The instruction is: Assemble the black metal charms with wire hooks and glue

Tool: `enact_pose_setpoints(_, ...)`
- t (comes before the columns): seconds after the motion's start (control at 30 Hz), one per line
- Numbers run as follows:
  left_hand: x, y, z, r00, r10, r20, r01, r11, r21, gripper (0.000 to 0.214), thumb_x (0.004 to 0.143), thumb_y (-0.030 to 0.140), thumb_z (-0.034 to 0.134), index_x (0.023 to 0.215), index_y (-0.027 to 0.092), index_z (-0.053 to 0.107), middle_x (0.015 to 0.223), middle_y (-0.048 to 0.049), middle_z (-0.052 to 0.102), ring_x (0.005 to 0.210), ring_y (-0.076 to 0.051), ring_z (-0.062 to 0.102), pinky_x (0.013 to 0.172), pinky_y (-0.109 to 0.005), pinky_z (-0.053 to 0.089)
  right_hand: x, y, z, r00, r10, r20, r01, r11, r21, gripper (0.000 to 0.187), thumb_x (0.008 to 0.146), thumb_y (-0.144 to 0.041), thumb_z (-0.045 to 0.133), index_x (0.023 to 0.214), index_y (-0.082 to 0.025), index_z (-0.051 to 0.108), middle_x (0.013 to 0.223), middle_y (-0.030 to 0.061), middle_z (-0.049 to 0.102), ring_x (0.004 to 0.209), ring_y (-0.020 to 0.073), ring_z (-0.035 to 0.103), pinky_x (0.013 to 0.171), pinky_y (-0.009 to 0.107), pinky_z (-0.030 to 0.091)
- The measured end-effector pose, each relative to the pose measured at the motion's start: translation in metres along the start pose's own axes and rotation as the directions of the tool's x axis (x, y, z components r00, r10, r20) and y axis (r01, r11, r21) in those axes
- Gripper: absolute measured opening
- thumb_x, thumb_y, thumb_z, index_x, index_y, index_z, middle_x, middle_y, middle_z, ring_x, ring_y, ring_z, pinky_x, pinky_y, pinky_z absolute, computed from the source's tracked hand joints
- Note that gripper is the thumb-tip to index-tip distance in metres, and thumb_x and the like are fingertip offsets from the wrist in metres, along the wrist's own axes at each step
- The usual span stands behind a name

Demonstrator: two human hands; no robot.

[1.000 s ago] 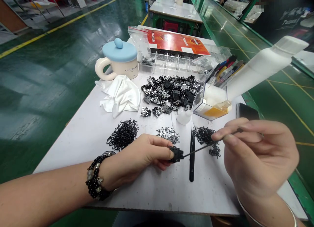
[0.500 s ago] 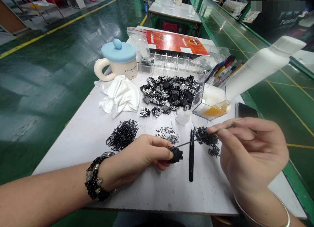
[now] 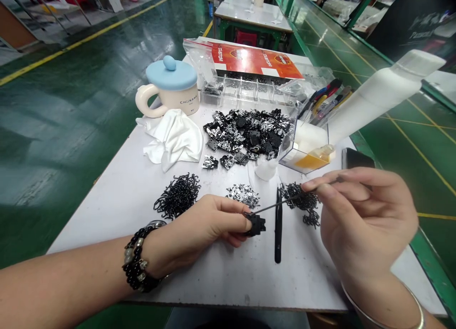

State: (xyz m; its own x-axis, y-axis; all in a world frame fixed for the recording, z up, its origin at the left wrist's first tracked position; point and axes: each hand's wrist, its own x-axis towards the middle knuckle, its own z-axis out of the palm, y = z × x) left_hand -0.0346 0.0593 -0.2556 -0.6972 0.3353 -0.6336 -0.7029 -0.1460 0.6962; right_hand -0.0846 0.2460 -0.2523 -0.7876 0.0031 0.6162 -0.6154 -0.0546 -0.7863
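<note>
My left hand (image 3: 210, 224) pinches a small black plastic part (image 3: 255, 224) just above the white table (image 3: 124, 191). My right hand (image 3: 359, 220) grips a thin black stick (image 3: 281, 203) between thumb and fingers; its tip touches the top of the part. Black tweezers (image 3: 278, 224) lie on the table right behind the part. A pile of black wire clips (image 3: 178, 196) lies left of my hand, a small heap of silver pieces (image 3: 243, 195) ahead of it, and more black clips (image 3: 302, 203) under the stick.
A big heap of black and silver parts (image 3: 249, 134) lies mid-table beside a white cloth (image 3: 174, 139) and a blue-lidded mug (image 3: 171, 89). A clear tub with yellow liquid (image 3: 306, 153), a white bottle (image 3: 384, 91), a compartment box (image 3: 245, 89) and hand tools (image 3: 327, 98) stand behind.
My right hand has risen slightly and tilted the stick, so its tip went from the part's right side to its top. My left hand and the part stayed in place.
</note>
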Motion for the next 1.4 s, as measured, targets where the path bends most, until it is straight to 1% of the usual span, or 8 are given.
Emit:
enact_pose_setpoints(0.13,0.0,-0.001,0.0,1.0,0.003,-0.012,-0.003,1.0,-0.005,0.013,0.068,0.019,0.067,0.077,0.009,0.066,0.07,-0.0026,0.059,0.062,-0.01,0.052,0.063,-0.024,0.043,-0.001,-0.001,0.0,1.0,-0.005,-0.014,0.005,1.0,0.013,0.028,0.07,0.001,0.067,0.091,-0.015,0.063,0.072,-0.0007,0.07,0.064,0.0152,0.068,0.065,0.028,0.057)
enact_pose_setpoints(0.53,0.0,0.0,0.0,1.0,0.009,0.002,-0.009,1.0,0.0,0.012,0.068,0.017,0.066,0.077,0.009,0.066,0.07,-0.0025,0.06,0.062,-0.01,0.053,0.062,-0.023,0.043,0.001,0.0,0.001,1.0,-0.018,-0.005,0.018,1.0,-0.023,0.025,0.071,-0.002,0.069,0.09,-0.018,0.063,0.069,-0.002,0.069,0.063,0.0159,0.067,0.062,0.03,0.057)
enact_pose_setpoints(0.63,-0.001,0.0,-0.001,1.0,0.012,0.005,-0.012,1.0,0.005,0.012,0.068,0.018,0.066,0.076,0.009,0.066,0.069,-0.0024,0.06,0.062,-0.01,0.052,0.062,-0.023,0.043,0.004,0.0,-0.002,1.0,-0.027,-0.005,0.027,1.0,0.014,0.026,0.071,-0.001,0.068,0.09,-0.017,0.063,0.067,-0.0025,0.068,0.064,0.0162,0.068,0.061,0.03,0.057)
enact_pose_setpoints(0.73,-0.001,0.0,0.0,1.0,-0.002,-0.004,0.002,1.0,0.008,0.013,0.068,0.019,0.066,0.077,0.009,0.066,0.07,-0.0028,0.06,0.062,-0.01,0.053,0.062,-0.024,0.043,0.004,0.0,-0.007,0.997,0.019,0.069,-0.027,0.994,0.104,0.027,0.072,0.0,0.066,0.094,-0.016,0.063,0.062,-0.0036,0.066,0.064,0.0161,0.067,0.061,0.03,0.057)
enact_pose_setpoints(0.87,-0.001,0.001,0.001,1.0,0.004,-0.004,-0.004,1.0,0.015,0.011,0.069,0.018,0.066,0.076,0.009,0.066,0.071,-0.003,0.06,0.062,-0.01,0.052,0.062,-0.023,0.042,0.0,-0.003,-0.007,0.986,0.104,0.134,-0.118,0.987,0.106,0.029,0.071,0.003,0.065,0.093,-0.016,0.061,0.072,-0.0006,0.067,0.063,0.015,0.067,0.062,0.028,0.056)
enact_pose_setpoints(1.0,0.0,0.0,0.0,1.0,0.002,-0.002,-0.002,1.0,0.006,0.012,0.069,0.018,0.066,0.077,0.009,0.066,0.072,-0.0032,0.061,0.062,-0.01,0.053,0.061,-0.023,0.042,-0.004,-0.005,-0.004,0.989,0.081,0.125,-0.091,0.993,0.074,0.029,0.069,0.005,0.065,0.091,-0.014,0.06,0.076,0.0017,0.067,0.064,0.0152,0.067,0.063,0.027,0.056)
enact_pose_setpoints(1.3,0.001,0.0,0.0,1.0,0.004,-0.01,-0.004,1.0,-0.008,0.012,0.068,0.018,0.067,0.077,0.009,0.067,0.07,-0.0026,0.06,0.062,-0.01,0.053,0.062,-0.022,0.043,-0.002,-0.005,-0.004,0.991,0.074,0.107,-0.08,0.995,0.056,0.029,0.068,0.004,0.065,0.089,-0.015,0.061,0.072,0.0,0.065,0.062,0.016,0.067,0.06,0.029,0.057)
enact_pose_setpoints(1.4,0.0,-0.001,-0.001,1.0,-0.002,-0.013,0.002,1.0,-0.01,0.012,0.067,0.018,0.068,0.076,0.01,0.066,0.069,-0.0024,0.061,0.061,-0.01,0.053,0.062,-0.023,0.043,-0.001,-0.004,-0.006,0.99,0.099,0.104,-0.105,0.993,0.054,0.029,0.07,0.001,0.065,0.091,-0.018,0.062,0.073,-0.001,0.067,0.063,0.0153,0.066,0.059,0.029,0.057)
